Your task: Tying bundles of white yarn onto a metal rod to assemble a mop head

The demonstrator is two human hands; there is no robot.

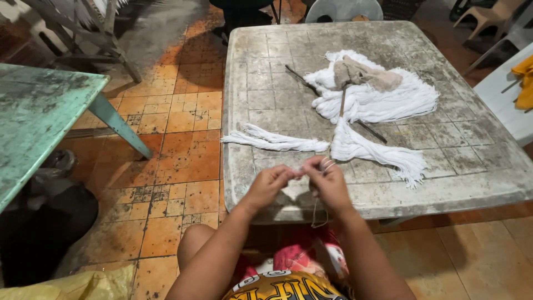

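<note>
My left hand (pixel 268 185) and my right hand (pixel 327 181) meet over the near edge of a worn grey table (pixel 444 183). Both pinch a thin white string (pixel 318 214) between their fingertips; a loop of it hangs below my right hand. Strands are wound around my right fingers. On the table lie a small bundle of white string (pixel 275 141), a larger white pile (pixel 377 100) and a beige bundle (pixel 366 75) on top of it. A thin dark stick (pixel 302 80) runs under the pile.
A green table (pixel 39 116) stands at the left over an orange tiled floor (pixel 177 161). Plastic chairs (pixel 344 10) stand behind the grey table. A white surface with yellow cloth (pixel 524 83) sits at the right. A yellow bag (pixel 78 286) lies bottom left.
</note>
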